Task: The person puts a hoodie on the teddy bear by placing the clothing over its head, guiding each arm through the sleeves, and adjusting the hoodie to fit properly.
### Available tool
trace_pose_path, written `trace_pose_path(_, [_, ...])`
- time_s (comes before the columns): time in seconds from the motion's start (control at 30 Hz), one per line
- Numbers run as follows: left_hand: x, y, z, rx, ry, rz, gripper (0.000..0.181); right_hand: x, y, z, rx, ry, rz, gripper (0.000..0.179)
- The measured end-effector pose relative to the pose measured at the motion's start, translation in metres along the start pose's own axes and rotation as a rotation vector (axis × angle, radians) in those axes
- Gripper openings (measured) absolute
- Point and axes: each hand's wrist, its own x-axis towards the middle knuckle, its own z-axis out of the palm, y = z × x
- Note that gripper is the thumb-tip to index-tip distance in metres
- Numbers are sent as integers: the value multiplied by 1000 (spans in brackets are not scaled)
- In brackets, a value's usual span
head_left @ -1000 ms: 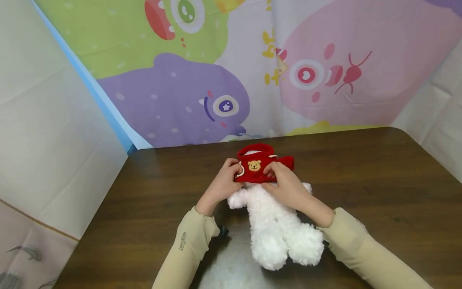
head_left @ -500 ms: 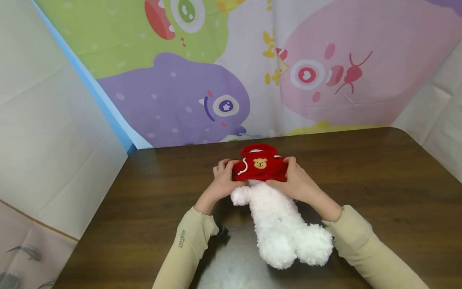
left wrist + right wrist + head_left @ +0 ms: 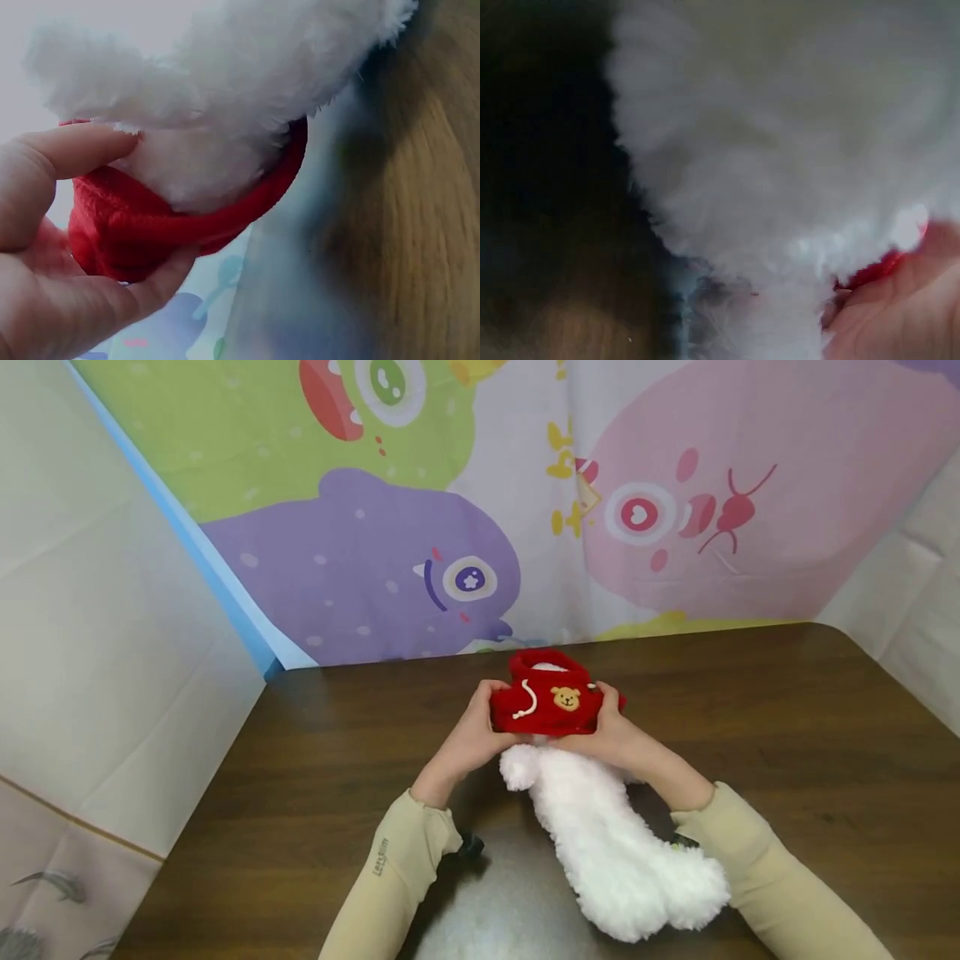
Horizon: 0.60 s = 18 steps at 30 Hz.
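Note:
A white plush toy [image 3: 592, 827] lies on the table, its legs toward the person. Its head is covered by a small red hoodie [image 3: 551, 717] with a bear patch and a white drawstring. The left hand [image 3: 477, 727] grips the hoodie's left side. In the left wrist view, the hoodie's open hem [image 3: 217, 226] surrounds white fur, and the left thumb [image 3: 82, 150] lies at that opening with the fingers outside. On the opposite side the right hand [image 3: 621, 735] holds the hoodie. White fur [image 3: 780, 135] hides most of the right hand in the right wrist view.
The dark wooden table [image 3: 322, 777] extends on both sides of the toy. Its back edge meets a cartoon-printed cloth [image 3: 360, 577]. White panels stand at the left and right. A small black object [image 3: 471, 845] shows by the left cuff.
The right hand has shifted outward from the hoodie's front to its right side. Hoodie and bear patch have moved right, and the toy's legs have swung right and toward the person.

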Motion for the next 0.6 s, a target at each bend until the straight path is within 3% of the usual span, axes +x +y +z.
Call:
trace_pose_path(0.2, [-4,7,-6,-69,-13,62,63,-1,-1,-1,39,15,-45,96])
trace_pose_path(0.3, [-10,19,-8,-85,-6,86,67,-1,-3,-2,41,14,-63,95])
trace_pose_path(0.47, [-17,40,-9,-65,80,110,64,-4,-7,-1,57,34,-103,93])
trace_pose_path(0.6, [-11,31,-6,-56,163,143,58,-5,-9,1,79,68,-147,91])
